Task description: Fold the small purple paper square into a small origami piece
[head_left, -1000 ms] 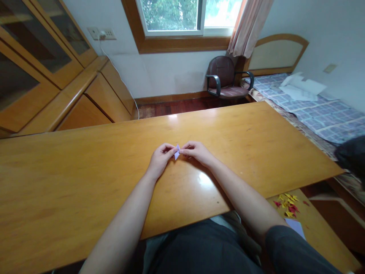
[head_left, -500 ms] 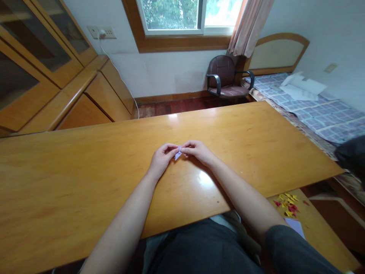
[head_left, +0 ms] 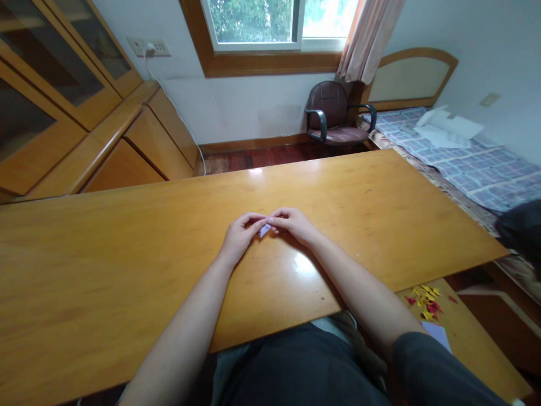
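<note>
A small folded piece of purple paper point(head_left: 264, 230) is held between my two hands, over the middle of the wooden table point(head_left: 127, 265). My left hand point(head_left: 242, 235) pinches it from the left with thumb and forefinger. From the right, my right hand point(head_left: 292, 224) pinches its upper part, and the fingertips of both hands meet there. The fingers hide much of the paper, so its full folded shape cannot be made out.
At lower right, a lower wooden surface point(head_left: 473, 344) carries several yellow and red folded paper pieces point(head_left: 428, 301) and a stack of purple paper point(head_left: 437, 335). Beyond the table stand a brown armchair point(head_left: 332, 113), a bed point(head_left: 473, 163) and a cabinet point(head_left: 114, 135).
My fingertips have drawn slightly closer together over the top of the purple paper, and less of it shows between them. The arms have hardly moved.
</note>
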Motion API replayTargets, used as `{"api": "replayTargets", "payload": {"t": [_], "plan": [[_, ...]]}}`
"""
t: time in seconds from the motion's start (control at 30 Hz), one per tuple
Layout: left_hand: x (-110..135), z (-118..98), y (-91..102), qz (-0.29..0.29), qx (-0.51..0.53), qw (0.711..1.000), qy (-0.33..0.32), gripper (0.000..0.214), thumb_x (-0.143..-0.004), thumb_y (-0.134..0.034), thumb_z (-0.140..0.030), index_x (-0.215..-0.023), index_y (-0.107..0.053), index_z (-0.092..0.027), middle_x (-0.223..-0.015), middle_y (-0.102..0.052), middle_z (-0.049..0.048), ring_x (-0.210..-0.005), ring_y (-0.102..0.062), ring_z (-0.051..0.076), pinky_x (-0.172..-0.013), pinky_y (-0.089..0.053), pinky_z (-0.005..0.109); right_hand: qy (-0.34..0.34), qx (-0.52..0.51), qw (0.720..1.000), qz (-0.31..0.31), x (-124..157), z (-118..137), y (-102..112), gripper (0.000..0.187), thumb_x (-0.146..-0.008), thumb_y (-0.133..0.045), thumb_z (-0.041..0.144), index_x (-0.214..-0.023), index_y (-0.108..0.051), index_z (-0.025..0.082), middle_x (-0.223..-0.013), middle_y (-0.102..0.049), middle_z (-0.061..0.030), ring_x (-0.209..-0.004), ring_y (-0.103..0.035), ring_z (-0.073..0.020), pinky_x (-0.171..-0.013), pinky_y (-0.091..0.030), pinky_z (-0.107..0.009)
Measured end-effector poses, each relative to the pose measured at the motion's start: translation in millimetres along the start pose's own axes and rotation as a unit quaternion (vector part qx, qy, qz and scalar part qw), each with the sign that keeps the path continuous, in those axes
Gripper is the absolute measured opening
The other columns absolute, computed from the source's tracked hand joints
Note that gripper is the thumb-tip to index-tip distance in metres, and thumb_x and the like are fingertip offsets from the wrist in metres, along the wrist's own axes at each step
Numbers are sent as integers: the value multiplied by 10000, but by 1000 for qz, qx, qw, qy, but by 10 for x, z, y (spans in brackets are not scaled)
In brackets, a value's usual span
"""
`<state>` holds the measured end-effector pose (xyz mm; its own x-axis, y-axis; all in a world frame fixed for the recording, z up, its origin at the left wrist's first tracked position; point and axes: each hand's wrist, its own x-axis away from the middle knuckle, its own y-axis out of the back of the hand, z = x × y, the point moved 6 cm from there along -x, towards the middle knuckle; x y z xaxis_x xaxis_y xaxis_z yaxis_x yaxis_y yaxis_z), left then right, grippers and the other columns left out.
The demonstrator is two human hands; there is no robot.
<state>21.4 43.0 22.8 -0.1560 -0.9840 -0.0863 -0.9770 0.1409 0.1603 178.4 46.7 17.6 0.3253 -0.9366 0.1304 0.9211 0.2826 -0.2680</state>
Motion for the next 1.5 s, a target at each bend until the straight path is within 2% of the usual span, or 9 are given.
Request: {"api": "replayTargets", "payload": {"t": [0.13,0.27,0.47,0.63,0.73,0.83,1.03,1.27,1.5], "plan": [[9,24,-36,14,57,997,42,391,-786,-716,-465,-1025,-676,-158,-892,-715,44,-733,-655,159,-672,-548,282,14,-33,999,-15,-20,-3,25,325,-657,-835,390,-775,-673,134,-668,-688,-6,-570,-593,-92,-589,-479,-225],[32,16,-105,44,109,991,59,461,-723,-788,-408,-1081,-631,-164,-934,-720,53,-792,-684,173,-680,-569,281,12,-69,997,-30,-49,-31,49,373,-629,-844,422,-777,-641,146,-696,-712,-13,-579,-630,-109,-587,-504,-236],[8,69,-77,28,104,993,55,463,-737,-778,-434,-1075,-644,-148,-868,-741,54,-748,-699,167,-743,-574,299,8,-64,998,-20,-26,-36,40,378,-650,-834,413,-796,-593,161,-685,-713,-5,-573,-632,-108,-586,-496,-230],[-13,93,-37,22,46,998,41,476,-786,-727,-453,-1136,-691,-133,-872,-759,77,-740,-707,191,-757,-572,324,13,16,1000,-12,14,-21,41,373,-706,-803,428,-898,-603,179,-711,-693,9,-609,-630,-111,-550,-447,-206],[-11,63,-29,24,5,1000,18,418,-804,-707,-423,-1120,-723,-151,-883,-763,76,-727,-709,192,-742,-573,322,18,54,998,-14,19,-13,23,375,-731,-778,469,-900,-620,173,-707,-679,4,-623,-626,-120,-559,-451,-221],[-4,41,-42,32,-2,999,11,377,-816,-693,-402,-1106,-739,-165,-898,-764,72,-720,-707,187,-730,-578,320,29,35,999,-18,4,-16,7,394,-706,-789,492,-836,-609,166,-659,-662,12,-587,-603,-113,-584,-471,-243],[3,53,-48,27,43,997,50,401,-785,-722,-407,-1083,-744,-139,-826,-763,63,-700,-696,182,-713,-585,321,24,17,999,-22,-22,-45,21,423,-678,-807,510,-803,-606,159,-641,-666,7,-566,-602,-114,-572,-476,-248],[22,9,-46,24,85,994,61,361,-789,-724,-422,-996,-738,-127,-771,-744,56,-681,-683,174,-719,-575,324,25,2,1000,-5,1,-25,-1,423,-685,-808,507,-803,-584,168,-646,-666,14,-557,-602,-108,-547,-466,-231],[14,25,-50,18,105,992,69,380,-743,-761,-465,-913,-707,-129,-733,-735,56,-655,-686,176,-689,-575,328,40,58,997,-12,10,-27,-2,386,-749,-745,517,-877,-606,180,-668,-670,13,-581,-629,-120,-527,-446,-213]]}}
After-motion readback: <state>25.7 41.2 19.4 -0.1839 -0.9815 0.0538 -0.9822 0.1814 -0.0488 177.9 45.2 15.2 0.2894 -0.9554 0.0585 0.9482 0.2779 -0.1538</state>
